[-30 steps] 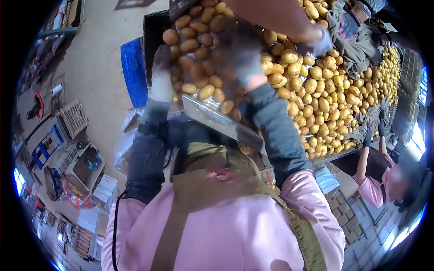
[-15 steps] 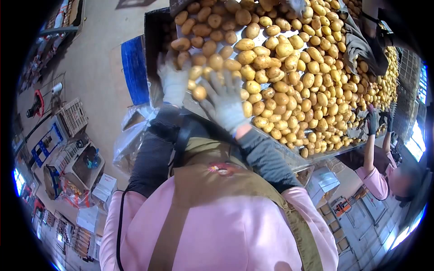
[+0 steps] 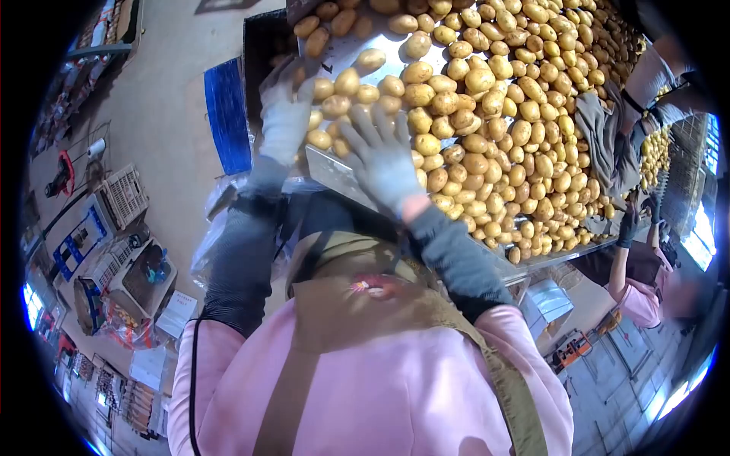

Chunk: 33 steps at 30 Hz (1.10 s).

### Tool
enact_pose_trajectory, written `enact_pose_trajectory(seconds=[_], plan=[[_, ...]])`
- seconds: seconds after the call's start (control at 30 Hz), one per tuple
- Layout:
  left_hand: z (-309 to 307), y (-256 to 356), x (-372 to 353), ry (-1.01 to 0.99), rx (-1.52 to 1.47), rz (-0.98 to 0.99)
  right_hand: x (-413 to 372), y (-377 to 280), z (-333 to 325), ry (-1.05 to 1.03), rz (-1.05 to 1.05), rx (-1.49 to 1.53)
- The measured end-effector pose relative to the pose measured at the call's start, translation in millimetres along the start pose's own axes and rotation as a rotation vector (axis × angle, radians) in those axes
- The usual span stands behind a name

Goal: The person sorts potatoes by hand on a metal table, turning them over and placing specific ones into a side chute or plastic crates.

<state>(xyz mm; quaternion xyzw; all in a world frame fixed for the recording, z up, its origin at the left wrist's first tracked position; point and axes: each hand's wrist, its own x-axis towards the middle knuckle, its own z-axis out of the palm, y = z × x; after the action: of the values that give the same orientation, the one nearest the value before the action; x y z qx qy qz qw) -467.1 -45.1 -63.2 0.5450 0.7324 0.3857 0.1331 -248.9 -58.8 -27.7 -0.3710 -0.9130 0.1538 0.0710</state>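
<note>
A metal sorting table (image 3: 346, 181) carries a thick layer of yellow potatoes (image 3: 487, 114). My left hand (image 3: 285, 114), in a pale grey glove, lies at the table's left end with fingers spread against a few potatoes. My right hand (image 3: 384, 159), gloved in grey too, rests flat on the potatoes near the front edge, fingers apart. Neither hand is closed around a potato. Dark sleeves cover both my forearms, and a pink top and olive apron fill the lower view.
A blue crate (image 3: 226, 114) stands left of the table on the concrete floor. Clear plastic bags (image 3: 217, 228) hang below the table edge. A scale and boxes (image 3: 129, 277) sit at the left. Other people's gloved hands (image 3: 630, 220) and a grey sleeve (image 3: 608, 144) work at the right.
Both my hands slid a little farther up onto the potato pile. The other person's arm across the top has gone, and a grey sleeve now lies over the potatoes at right.
</note>
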Motion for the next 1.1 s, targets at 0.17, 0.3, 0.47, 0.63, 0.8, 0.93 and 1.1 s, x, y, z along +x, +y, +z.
enact_pose_trajectory(seconds=[0.17, 0.3, 0.47, 0.63, 0.8, 0.93, 1.1], plan=[[-7, 34, -39, -0.168, -0.115, -0.214, -22, -7, -6, -0.060, 0.004, 0.166], [4, 14, -37, -0.184, -0.094, -0.332, 66, 67, -27, 0.091, 0.258, -0.020], [12, 13, 3, -0.234, -0.026, -0.221, 84, 57, 1, 0.137, 0.216, -0.134], [3, -9, -4, -0.184, -0.113, -0.268, -41, 15, -19, 0.131, 0.364, 0.125], [6, 14, 15, -0.163, 0.162, -0.004, -11, 0, -8, 0.013, 0.164, 0.165], [33, 23, 68, -0.489, 0.520, 0.112, 32, 47, -15, -0.092, 0.145, 0.111], [45, 24, 80, -0.727, 0.723, 0.186, 90, 61, -4, 0.262, 0.215, -0.042]])
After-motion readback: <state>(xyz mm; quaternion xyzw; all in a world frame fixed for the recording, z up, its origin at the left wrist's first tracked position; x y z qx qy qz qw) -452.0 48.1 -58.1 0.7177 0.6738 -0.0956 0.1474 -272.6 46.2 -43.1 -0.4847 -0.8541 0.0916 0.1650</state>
